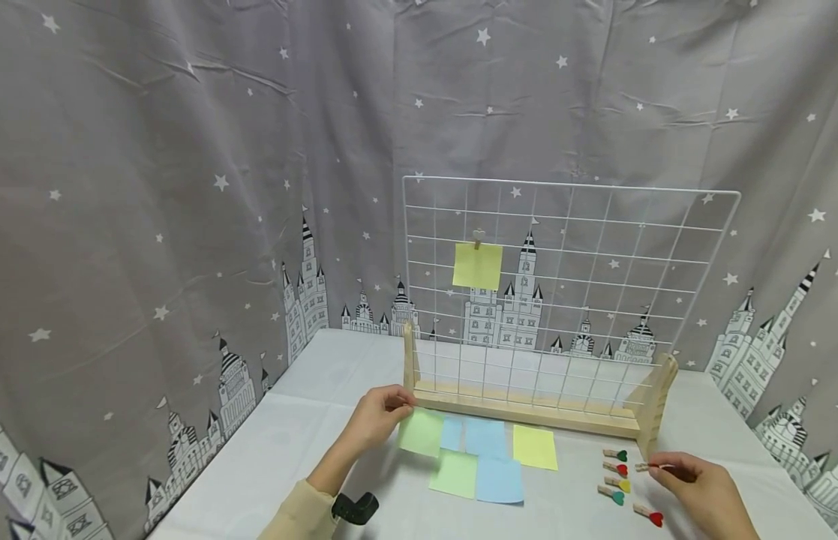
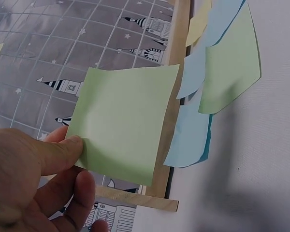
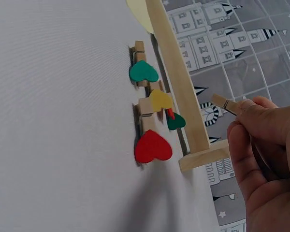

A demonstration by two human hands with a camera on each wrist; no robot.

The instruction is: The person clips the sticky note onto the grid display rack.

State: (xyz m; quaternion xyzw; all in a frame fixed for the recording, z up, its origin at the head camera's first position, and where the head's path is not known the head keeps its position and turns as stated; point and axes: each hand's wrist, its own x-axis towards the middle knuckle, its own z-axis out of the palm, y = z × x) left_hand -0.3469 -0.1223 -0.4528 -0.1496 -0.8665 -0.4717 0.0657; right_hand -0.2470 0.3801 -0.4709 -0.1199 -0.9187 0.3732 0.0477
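My left hand [image 1: 378,417] pinches a green sticky note [image 2: 123,123] by its edge between thumb and fingers, raised off the table at the left end of the wire rack. A small wooden clothespin [image 3: 225,102] is pinched in my right hand [image 1: 705,487], its tip pointing away from the fingers; the end in the grip is hidden. Close to that hand lie several heart-topped clothespins, among them a red one [image 3: 153,146], a yellow one [image 1: 617,484] and a teal one [image 3: 143,71]. A yellow note [image 1: 477,267] hangs clipped on the white wire grid [image 1: 597,259].
The grid stands in a wooden base [image 1: 527,409]. In front of it lie several blue notes [image 1: 500,480], another green note [image 1: 454,474] and a yellow note [image 1: 535,448]. A black curved object [image 1: 355,509] shows by my left wrist. Grey curtains [image 1: 189,187] hang behind the white table.
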